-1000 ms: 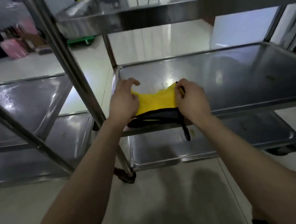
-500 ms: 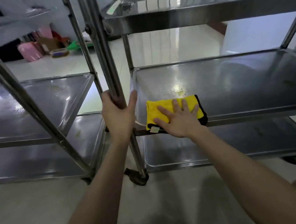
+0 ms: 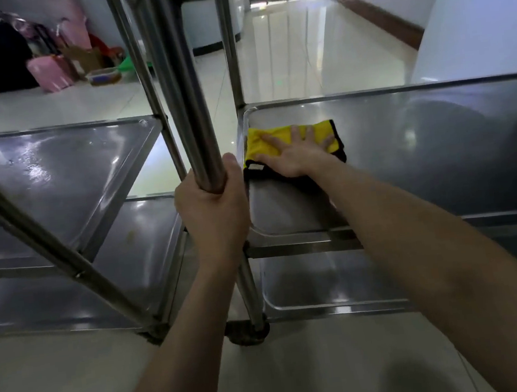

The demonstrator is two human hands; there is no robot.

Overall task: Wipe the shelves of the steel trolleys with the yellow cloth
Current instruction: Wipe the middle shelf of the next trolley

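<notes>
The yellow cloth (image 3: 253, 148), a folded rectangle of soft pile bound with a black edge, was laid flat on the middle shelf (image 3: 406, 154) of the right-hand trolley, close to the shelf's left rim. The right hand (image 3: 294, 157) was pressed palm down on the cloth with fingers straight and spread; its grip was not closed on anything. The left hand (image 3: 212, 207) was wrapped round a polished round steel post (image 3: 190, 107) at that trolley's near left corner, the grip fully closed on it.

The middle shelf was formed as a shallow steel tray with rounded corners and a raised rim. A lower shelf (image 3: 323, 281) of the same form was seen beneath it, and a caster (image 3: 246, 332) at the post's foot. On the left trolley, the tray shelf (image 3: 58, 185) showed glossy streaks. A small tub (image 3: 102, 76) stood on the floor beyond; its contents could not be determined.
</notes>
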